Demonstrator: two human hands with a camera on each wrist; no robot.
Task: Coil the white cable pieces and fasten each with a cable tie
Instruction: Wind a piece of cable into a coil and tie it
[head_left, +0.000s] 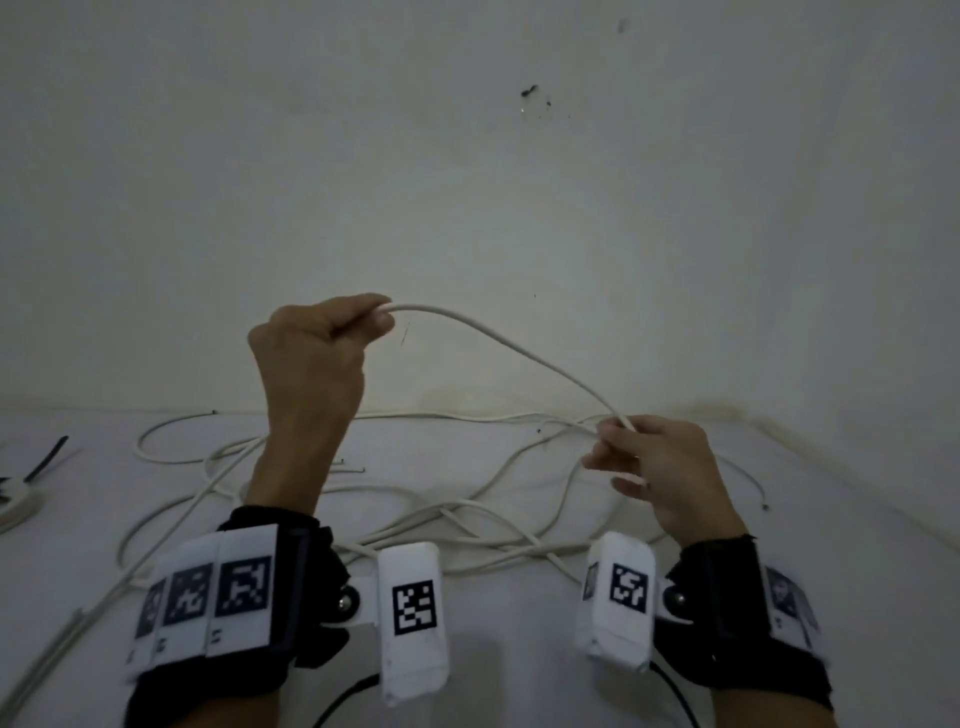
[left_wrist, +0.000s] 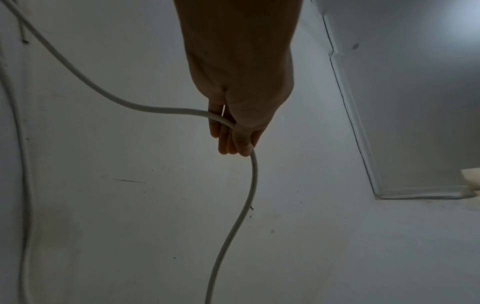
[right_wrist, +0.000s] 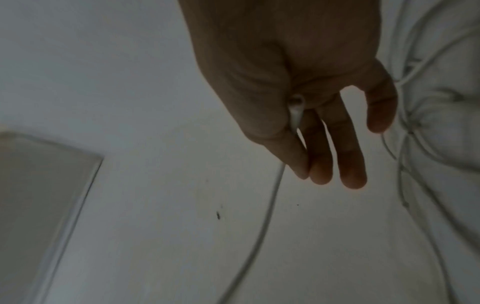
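The left hand (head_left: 317, 348) is pinching the white cable (head_left: 498, 340) in a raised, curled grip, while the right hand (head_left: 660, 467) is pinching its cut end lower down, above the tangle (head_left: 415, 514) lying on the counter (head_left: 519, 649). The cable is sagging in a soft arc, so it is probably handling light and springy; gripping close to the end should be keeping loops from unwinding.

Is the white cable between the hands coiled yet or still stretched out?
Stretched out: the cable runs as one arc from left hand to right hand, no loops.

White cable (head_left: 519, 347) smooth plastic sheath (slight sheen); wall (head_left: 467, 182) matt, scuffed
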